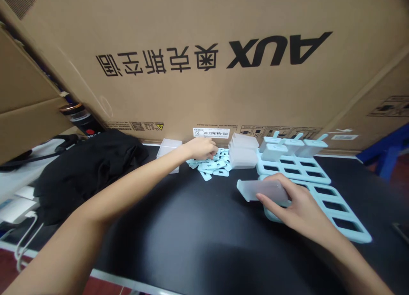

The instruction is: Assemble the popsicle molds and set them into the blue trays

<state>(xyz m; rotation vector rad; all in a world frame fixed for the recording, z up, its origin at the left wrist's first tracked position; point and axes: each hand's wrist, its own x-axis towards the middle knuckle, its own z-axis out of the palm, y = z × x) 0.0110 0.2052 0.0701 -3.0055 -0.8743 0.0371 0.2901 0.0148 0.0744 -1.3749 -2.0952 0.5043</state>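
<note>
My left hand (pixel 202 149) reaches far across the black table (pixel 179 235) into a pile of small pale-blue plastic pieces (pixel 212 165), fingers curled down on them; what they grip is hidden. My right hand (pixel 295 203) is closed on a translucent white mould cup (pixel 260 190), held on its side over the near pale-blue slotted tray (pixel 341 220). A second slotted tray (pixel 295 167) lies behind it, with three filled moulds (pixel 292 148) standing at its far end.
A stack of translucent cups (pixel 243 155) and a clear box (pixel 169 152) stand by the pile. Black cloth (pixel 86 171) lies at the left. A large AUX cardboard carton (pixel 204 61) walls off the back. White devices and cables (pixel 17 210) sit at the left edge.
</note>
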